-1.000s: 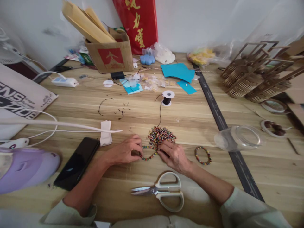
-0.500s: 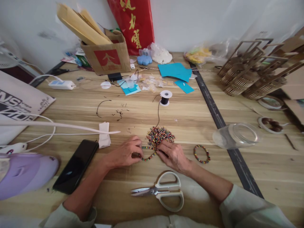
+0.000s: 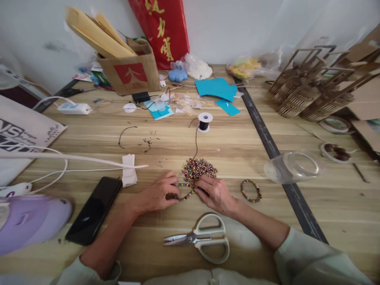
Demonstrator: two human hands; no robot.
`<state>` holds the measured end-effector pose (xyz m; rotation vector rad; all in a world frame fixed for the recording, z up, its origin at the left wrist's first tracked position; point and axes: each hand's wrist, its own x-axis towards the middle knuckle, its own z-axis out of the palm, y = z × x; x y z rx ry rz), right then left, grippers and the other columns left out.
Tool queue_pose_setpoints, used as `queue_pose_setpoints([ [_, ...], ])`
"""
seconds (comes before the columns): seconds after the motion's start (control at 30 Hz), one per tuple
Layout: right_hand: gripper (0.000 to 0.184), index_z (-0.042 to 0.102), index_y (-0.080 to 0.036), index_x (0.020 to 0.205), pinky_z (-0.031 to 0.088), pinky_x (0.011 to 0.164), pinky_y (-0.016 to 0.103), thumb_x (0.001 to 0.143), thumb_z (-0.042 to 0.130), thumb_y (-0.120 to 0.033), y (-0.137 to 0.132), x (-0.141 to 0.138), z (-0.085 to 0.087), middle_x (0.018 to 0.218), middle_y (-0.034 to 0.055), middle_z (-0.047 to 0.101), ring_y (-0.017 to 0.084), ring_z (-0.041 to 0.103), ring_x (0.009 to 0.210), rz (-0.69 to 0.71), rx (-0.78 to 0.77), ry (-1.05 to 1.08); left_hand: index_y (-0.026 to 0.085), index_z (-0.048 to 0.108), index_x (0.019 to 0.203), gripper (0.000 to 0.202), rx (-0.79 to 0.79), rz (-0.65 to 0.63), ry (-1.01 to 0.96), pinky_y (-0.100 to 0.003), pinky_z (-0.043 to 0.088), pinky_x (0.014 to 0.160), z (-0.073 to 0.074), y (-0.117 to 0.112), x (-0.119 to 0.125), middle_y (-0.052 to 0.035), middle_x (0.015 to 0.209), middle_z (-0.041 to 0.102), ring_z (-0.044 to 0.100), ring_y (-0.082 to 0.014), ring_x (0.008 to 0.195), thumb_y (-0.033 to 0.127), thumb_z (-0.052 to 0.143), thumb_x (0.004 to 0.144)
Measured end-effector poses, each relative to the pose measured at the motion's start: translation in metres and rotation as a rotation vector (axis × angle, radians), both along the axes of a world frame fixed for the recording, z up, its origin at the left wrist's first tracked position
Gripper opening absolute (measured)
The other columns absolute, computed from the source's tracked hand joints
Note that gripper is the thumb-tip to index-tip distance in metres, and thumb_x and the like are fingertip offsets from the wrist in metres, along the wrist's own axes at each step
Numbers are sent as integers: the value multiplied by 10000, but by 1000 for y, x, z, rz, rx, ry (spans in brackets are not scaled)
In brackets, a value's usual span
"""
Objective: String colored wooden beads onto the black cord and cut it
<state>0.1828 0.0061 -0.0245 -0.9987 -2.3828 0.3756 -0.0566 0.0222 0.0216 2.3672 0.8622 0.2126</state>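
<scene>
Between my hands a loop of multicoloured beads, a bead bracelet point(image 3: 186, 195), is held just above the wooden table. My left hand point(image 3: 162, 192) grips its left side between thumb and fingers. At its right end, the fingers of my right hand point(image 3: 214, 194) are pinched on the bracelet where the cord ends seem to meet; the fingertips hide the exact spot. A heap of loose beads point(image 3: 199, 168) lies right behind my hands. Black cord runs from a spool point(image 3: 204, 122) down to the heap. A finished-looking beaded ring point(image 3: 251, 190) lies right of my right hand.
Scissors point(image 3: 197, 238) lie partly open in front of me. A black phone point(image 3: 94, 210) and folded tissue point(image 3: 129, 170) are at left, with white cables nearby. A clear jar point(image 3: 292, 168) lies on its side at right. Cord scraps point(image 3: 147, 143) and blue paper point(image 3: 215, 88) lie farther back.
The camera view has shifted slightly. Both hands keep nearly the same place and hold on the bracelet; no object has visibly been moved.
</scene>
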Motion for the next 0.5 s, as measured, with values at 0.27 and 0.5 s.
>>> queue_pose_setpoints([
  [0.27, 180, 602, -186, 891, 370, 596, 237, 970, 450, -238, 0, 0, -1, 785, 26, 606, 136, 561, 685, -2, 4, -10, 164, 714, 762, 25, 4, 10, -10, -318, 416, 802, -1, -1, 5, -42, 781, 549, 475, -220, 918, 146, 707, 778],
  [0.5, 154, 599, -186, 900, 381, 604, 234, 963, 465, -226, 0, 1, -2, 803, 27, 605, 136, 568, 702, 2, -11, -13, 172, 692, 766, 52, 40, 9, -50, -328, 421, 835, -11, -3, 7, -46, 815, 555, 473, -215, 932, 187, 677, 814],
])
